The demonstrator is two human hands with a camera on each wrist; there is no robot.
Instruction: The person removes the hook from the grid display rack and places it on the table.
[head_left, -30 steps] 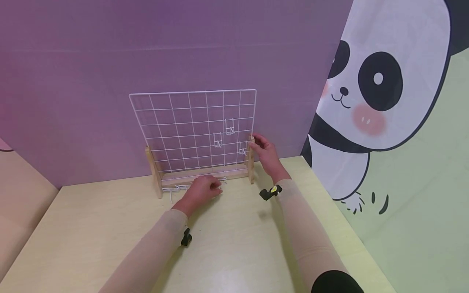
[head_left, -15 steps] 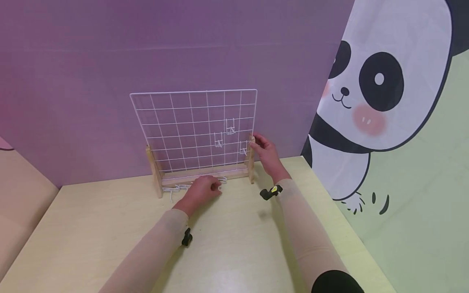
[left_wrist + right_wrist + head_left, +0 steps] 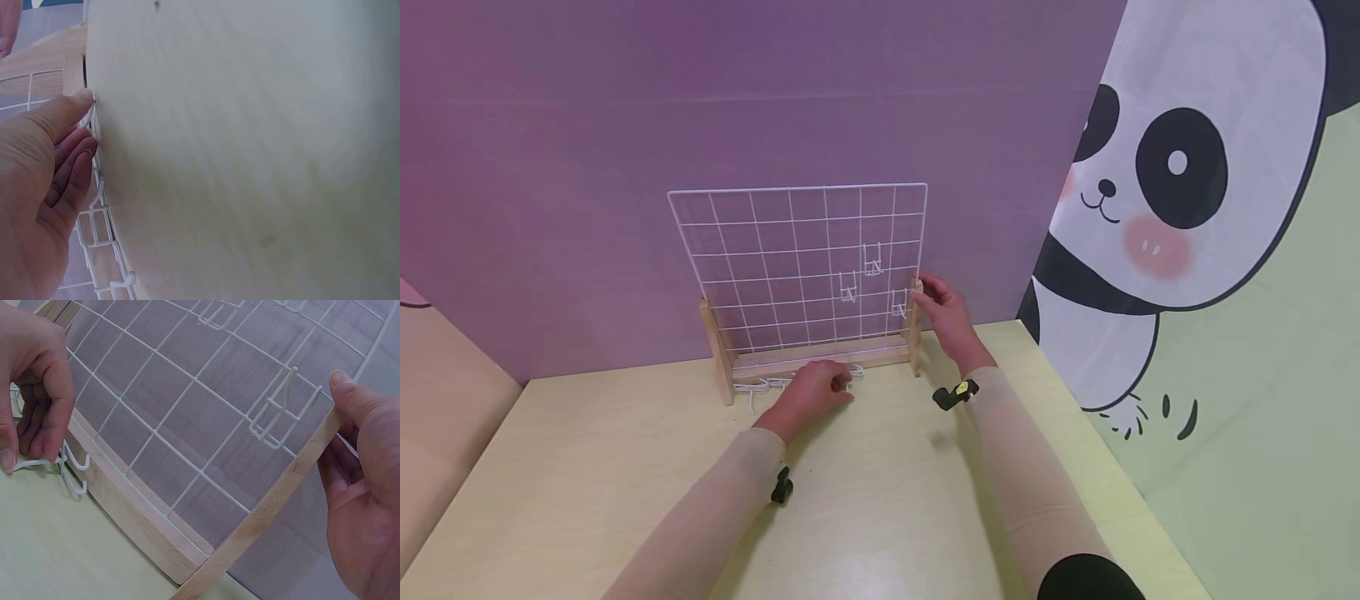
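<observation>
A white wire grid panel (image 3: 797, 188) stands in a wooden stand (image 3: 718, 354) near the back of the table. My right hand (image 3: 951, 325) pinches the stand's right post (image 3: 269, 509), thumb in front and fingers behind. My left hand (image 3: 812, 390) is low at the stand's front, its thumb and curled fingers on either side of a white wire hook (image 3: 37, 464); its fingers partly hide the hook. More white hooks (image 3: 764, 385) lie along the stand's foot, left of that hand. Three hooks hang on the grid's right half, among them a lower one (image 3: 272, 419).
The light wooden table (image 3: 865, 508) reaches back to a purple wall covering (image 3: 587, 208). A panda picture (image 3: 1180, 167) covers the wall on the right. A black wrist mount (image 3: 955, 395) sits on the right sleeve, another (image 3: 782, 486) on the left.
Both hands stay in the same places at the stand and hooks. The head view shifts very slightly; nothing is taken up or let go.
</observation>
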